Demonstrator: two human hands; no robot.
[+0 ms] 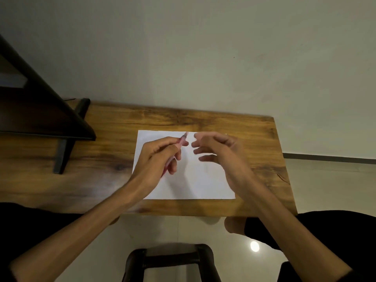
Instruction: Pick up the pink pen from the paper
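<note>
Head cam, looking down: the left hand (157, 154) has its fingers curled round a pink pen (179, 144), gripping it mid-barrel with the tip end pointing up and away, toward the far edge of the sheet. It's a bit blurry, so I can't tell if there's a cap on it. The right hand (218, 148) is just beside the pen tip, not touching it, with its fingers loosely bent and spread, holding nothing. Both hands hover over a plain white sheet of paper (203, 180) lying flat on a wooden table (264, 159), near its right end. Off to the left there's a dark shelf unit (40, 110) standing on the table. A dark stool (171, 259) shows at the bottom, on the glossy tile floor (325, 180).
</note>
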